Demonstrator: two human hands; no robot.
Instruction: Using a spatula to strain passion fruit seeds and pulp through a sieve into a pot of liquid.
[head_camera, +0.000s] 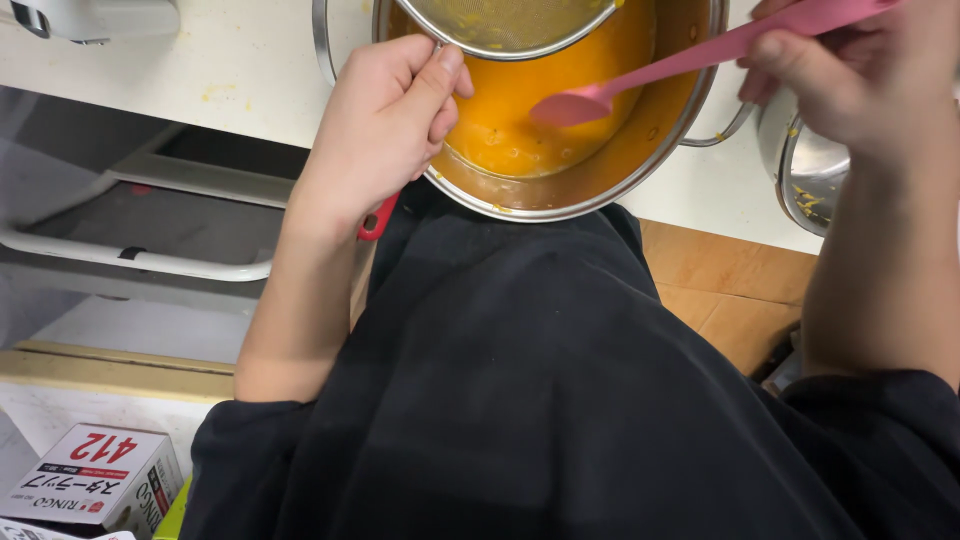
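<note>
Hands both grip tools: the left hand (385, 120) clasps the red handle (377, 218) of a metal sieve (505, 25). The right hand (850, 85) pinches a pink spatula (680, 65), its blade inside the steel bowl (600, 180) of orange liquid (530, 110) on the white desk (230, 80).

- A white countertop (250, 90) — flecked with yellow drips.
- A second steel bowl (805, 170) at the right edge.
- A printed cardboard box (90, 475) — lower left.
- Orange-brown floor tiles (720, 290).
</note>
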